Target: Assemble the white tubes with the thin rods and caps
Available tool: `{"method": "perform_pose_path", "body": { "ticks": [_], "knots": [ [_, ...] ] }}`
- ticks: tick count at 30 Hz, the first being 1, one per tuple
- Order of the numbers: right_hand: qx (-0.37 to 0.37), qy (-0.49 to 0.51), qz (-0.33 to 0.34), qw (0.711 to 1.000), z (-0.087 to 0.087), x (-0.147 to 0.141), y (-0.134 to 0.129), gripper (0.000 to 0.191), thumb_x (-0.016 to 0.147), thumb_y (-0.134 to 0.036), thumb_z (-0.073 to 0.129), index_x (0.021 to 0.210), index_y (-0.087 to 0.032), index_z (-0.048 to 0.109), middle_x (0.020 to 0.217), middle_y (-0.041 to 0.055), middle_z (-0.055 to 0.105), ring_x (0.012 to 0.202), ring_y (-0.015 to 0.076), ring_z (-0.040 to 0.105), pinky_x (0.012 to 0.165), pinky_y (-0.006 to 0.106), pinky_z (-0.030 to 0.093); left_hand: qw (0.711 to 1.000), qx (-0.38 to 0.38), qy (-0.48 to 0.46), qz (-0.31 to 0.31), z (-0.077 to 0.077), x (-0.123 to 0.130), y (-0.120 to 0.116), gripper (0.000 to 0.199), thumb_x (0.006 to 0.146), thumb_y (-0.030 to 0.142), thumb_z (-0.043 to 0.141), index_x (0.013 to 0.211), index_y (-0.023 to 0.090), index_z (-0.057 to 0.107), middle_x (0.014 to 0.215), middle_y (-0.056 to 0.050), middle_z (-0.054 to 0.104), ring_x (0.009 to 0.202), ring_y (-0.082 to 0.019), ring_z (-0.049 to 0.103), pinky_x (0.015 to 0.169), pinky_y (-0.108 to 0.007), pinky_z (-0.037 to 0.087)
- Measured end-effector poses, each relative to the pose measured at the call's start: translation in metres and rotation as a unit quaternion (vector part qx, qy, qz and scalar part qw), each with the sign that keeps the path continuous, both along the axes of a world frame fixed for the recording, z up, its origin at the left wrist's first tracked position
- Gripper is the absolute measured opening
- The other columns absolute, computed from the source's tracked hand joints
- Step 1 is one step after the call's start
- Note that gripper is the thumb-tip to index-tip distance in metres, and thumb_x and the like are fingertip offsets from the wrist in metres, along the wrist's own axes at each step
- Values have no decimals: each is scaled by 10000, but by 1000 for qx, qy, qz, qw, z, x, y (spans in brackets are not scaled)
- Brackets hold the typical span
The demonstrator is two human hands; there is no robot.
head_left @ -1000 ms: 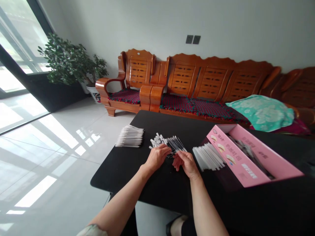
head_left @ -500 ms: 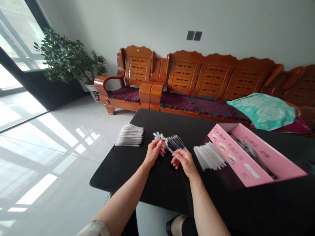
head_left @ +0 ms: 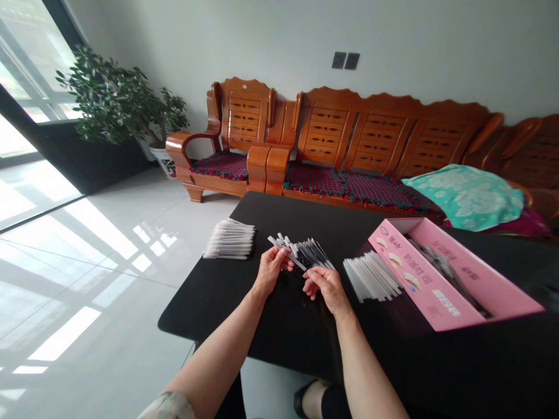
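Between my two hands runs a thin white stick, slanting down to the right. My left hand pinches its upper left part, and my right hand has fingers closed on its lower right end. Just behind them lie a few short white pieces and a bunch of dark, thin pens, partly hidden by my fingers. A neat stack of white sticks with dark ends sits at the left table edge. Right of my right hand lies a row of white translucent tubes.
An open pink box with dark items inside stands on the black table at the right. Beyond the table are a wooden sofa with a turquoise cloth, and a potted plant.
The white stick now extends further to the upper left past my left fingers. Both hands stay in nearly the same place.
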State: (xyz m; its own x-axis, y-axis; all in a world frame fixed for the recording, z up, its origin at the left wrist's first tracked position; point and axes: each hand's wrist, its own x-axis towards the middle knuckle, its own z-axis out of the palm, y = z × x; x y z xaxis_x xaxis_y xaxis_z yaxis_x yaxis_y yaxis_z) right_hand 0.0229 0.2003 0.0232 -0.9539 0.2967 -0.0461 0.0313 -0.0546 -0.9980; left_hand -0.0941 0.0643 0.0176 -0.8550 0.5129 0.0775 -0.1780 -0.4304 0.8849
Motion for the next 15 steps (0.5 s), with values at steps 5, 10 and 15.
{"method": "perform_pose_path", "body": {
  "ticks": [5, 10, 15],
  "knots": [
    [-8, -6, -10, 1000, 3, 0, -3, 403, 776, -531, 649, 827, -131, 646, 581, 48, 677, 437, 121, 563, 360, 191, 418, 1000, 0, 2, 7, -1, 0, 1, 418, 777, 504, 696, 876, 101, 639, 639, -40, 659, 541, -121, 619, 537, -222, 513],
    [10, -10, 27, 1000, 3, 1, -6, 473, 829, -580, 563, 897, -120, 654, 591, 52, 676, 443, 119, 562, 354, 182, 396, 1000, 0, 3, 2, -1, 1, 0, 422, 776, 506, 696, 882, 102, 639, 665, -47, 667, 556, -124, 627, 553, -229, 522],
    [41, -7, 6, 999, -1, 0, -2, 421, 809, -542, 595, 852, -130, 671, 566, 42, 665, 423, 103, 525, 327, 163, 315, 1000, -9, 5, 17, -4, -1, 1, 426, 773, 513, 694, 879, 103, 646, 653, -44, 669, 545, -128, 627, 554, -237, 518]
  ]
}}
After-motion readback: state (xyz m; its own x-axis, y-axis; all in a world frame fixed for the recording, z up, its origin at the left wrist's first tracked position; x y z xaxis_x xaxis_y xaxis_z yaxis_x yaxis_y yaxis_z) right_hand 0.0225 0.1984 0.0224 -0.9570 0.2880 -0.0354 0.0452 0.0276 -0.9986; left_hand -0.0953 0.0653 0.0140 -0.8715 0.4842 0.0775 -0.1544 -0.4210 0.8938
